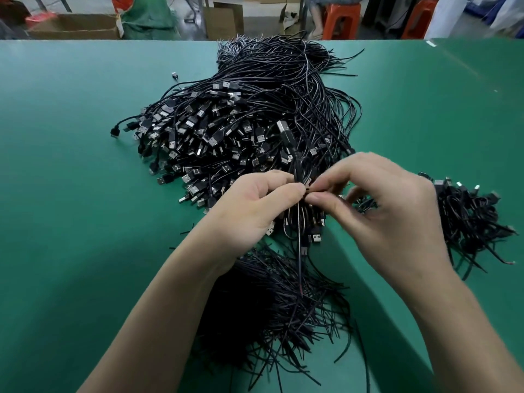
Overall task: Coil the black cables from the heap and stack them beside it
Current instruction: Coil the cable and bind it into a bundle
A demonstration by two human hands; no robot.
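Observation:
A big heap of black USB cables (241,123) lies across the middle of the green table (71,165). Above its near edge, my left hand (255,205) and my right hand (391,211) meet at the fingertips. Both pinch a single coiled black cable (297,171) at its middle. Its USB plug sticks up above my fingers and its loops and loose end hang below them. A stack of coiled cables (470,219) sits to the right of the heap, just past my right hand.
A bundle of thin black ties (278,302) lies between my forearms near the table's front. One stray plug (175,76) rests at the heap's far left. Beyond the table's far edge stand cardboard boxes (76,26) and orange stools (341,19).

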